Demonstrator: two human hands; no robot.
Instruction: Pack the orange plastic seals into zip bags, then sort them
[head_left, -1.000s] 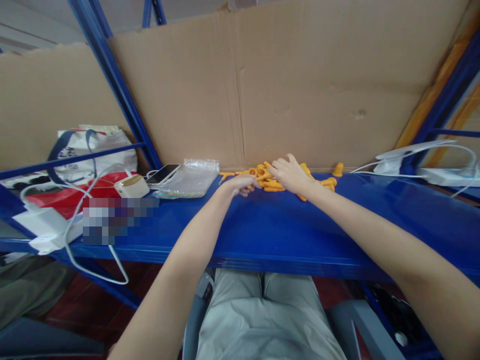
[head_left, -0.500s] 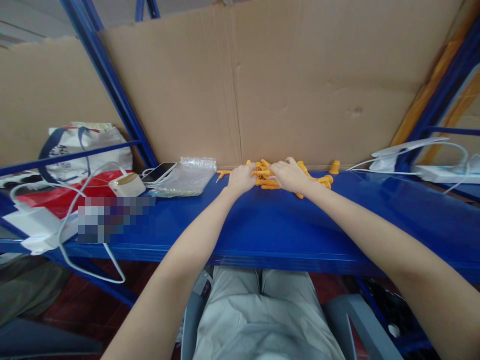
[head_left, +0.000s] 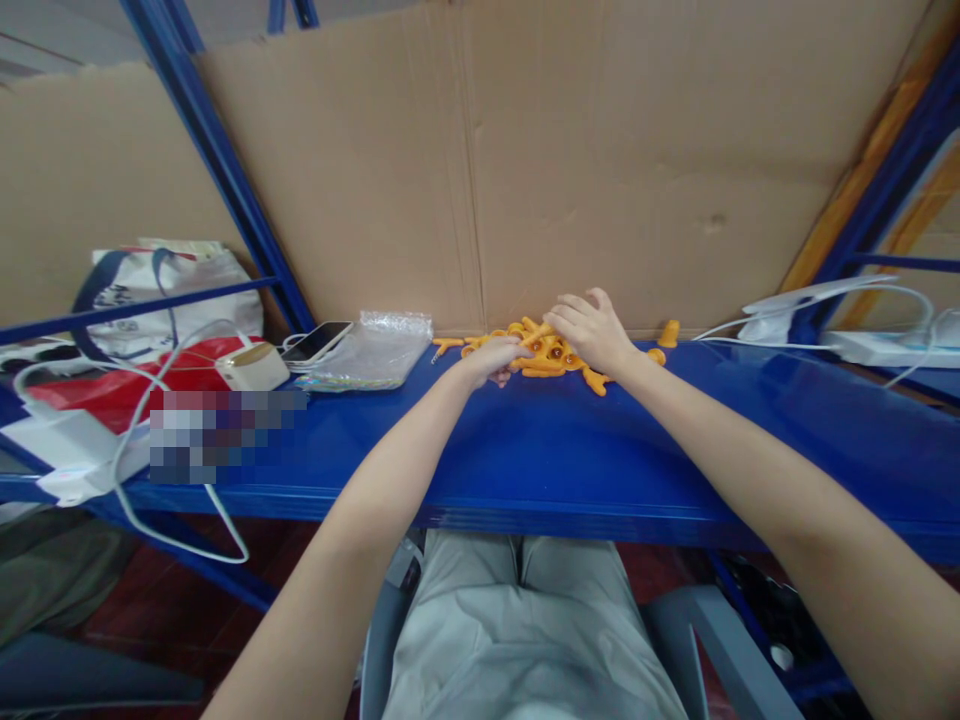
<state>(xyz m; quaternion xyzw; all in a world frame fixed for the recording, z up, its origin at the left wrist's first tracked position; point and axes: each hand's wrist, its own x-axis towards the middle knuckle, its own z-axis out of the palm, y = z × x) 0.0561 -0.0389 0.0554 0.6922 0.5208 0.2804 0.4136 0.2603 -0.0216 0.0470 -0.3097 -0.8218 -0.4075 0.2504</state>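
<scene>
A heap of small orange plastic parts (head_left: 555, 356) lies at the back of the blue shelf (head_left: 525, 450), against a cardboard wall. My left hand (head_left: 491, 360) rests at the heap's left edge, fingers curled round one of the orange pieces. My right hand (head_left: 594, 330) sits on top of the heap with its fingers bent and a little apart, touching the parts; a single orange piece (head_left: 669, 333) stands apart to the right.
A clear plastic bag (head_left: 375, 352), a phone (head_left: 319, 343) and a small white box (head_left: 253, 366) lie left of the heap. White chargers and cables (head_left: 825, 335) sit at the right, a tote bag (head_left: 161, 290) at far left. Blue rack posts rise behind.
My left hand drew back slightly toward me from the heap with a piece in its fingers. My right hand lifted a little and its fingers spread over the pile.
</scene>
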